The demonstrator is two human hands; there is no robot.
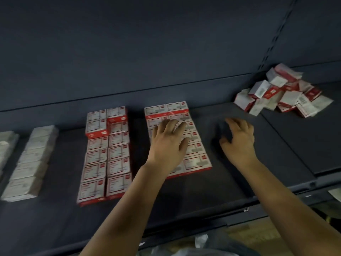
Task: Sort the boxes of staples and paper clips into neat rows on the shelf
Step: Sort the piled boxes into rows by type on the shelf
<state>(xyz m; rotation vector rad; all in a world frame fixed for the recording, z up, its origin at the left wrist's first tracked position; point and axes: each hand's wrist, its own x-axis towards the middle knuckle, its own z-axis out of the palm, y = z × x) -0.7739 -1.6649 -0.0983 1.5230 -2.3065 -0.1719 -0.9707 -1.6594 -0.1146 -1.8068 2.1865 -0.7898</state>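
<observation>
left hand (168, 143): fingers straight, close together, flat on middle block of red-and-white cardboard boxes (196, 150) | right hand (239, 140): fingers spread, loosely curled, holding nothing, over dark metal shelf (212, 185) | left double row of red-and-white boxes (106, 154) | white box rows (30, 163) far left | loose heap of boxes (282, 91) far right | label print blurred, unreadable

left grip (168, 140) spread, right grip (238, 137) loosely curled

Dark grey metal shelf (203, 196), matching back panel (129, 43), dim light.
</observation>
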